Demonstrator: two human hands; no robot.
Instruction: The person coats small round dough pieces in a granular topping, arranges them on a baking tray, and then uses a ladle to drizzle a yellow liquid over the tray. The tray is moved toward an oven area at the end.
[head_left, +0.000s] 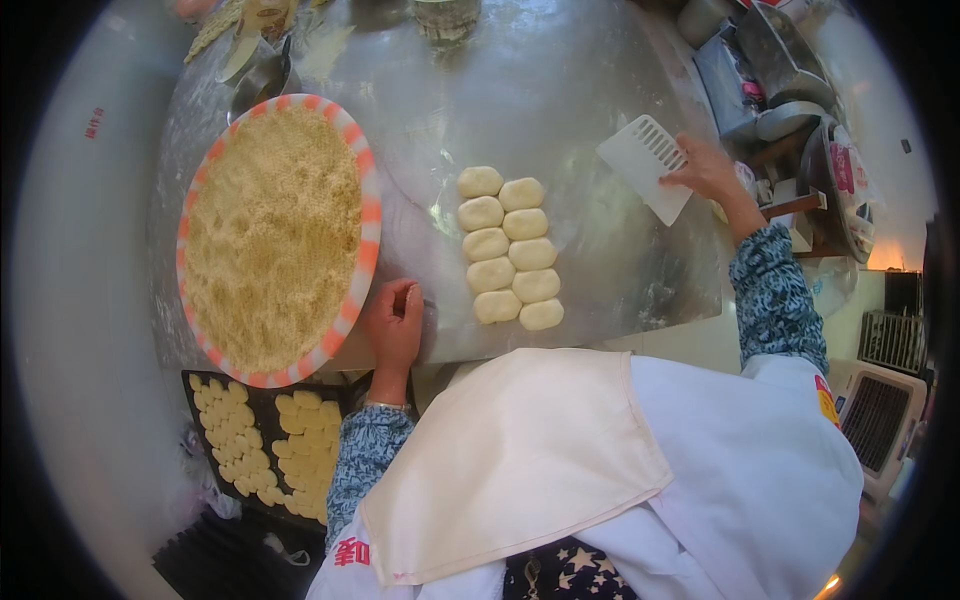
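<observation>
My right hand (703, 169) is on a white plastic dough scraper (646, 166) with slots along one side, at the right part of the metal worktable (592, 97). My left hand (397, 311) rests at the table's near edge with curled fingers, close beside a large round tray (365, 247) with a red-and-white rim. Whether it holds anything is hidden. A heap of pale yellow crumbly filling or crumbs (274, 232) covers that tray. Between my hands, two columns of flattened dough pieces (532, 253) lie close together on the metal.
Below the tray, a black baking tray (262, 420) bears many small pale dough pieces. A metal scoop or bowl (262, 82) stands behind the round tray, and a container (448, 16) at the far edge. Metal bins (787, 60) stand to the right.
</observation>
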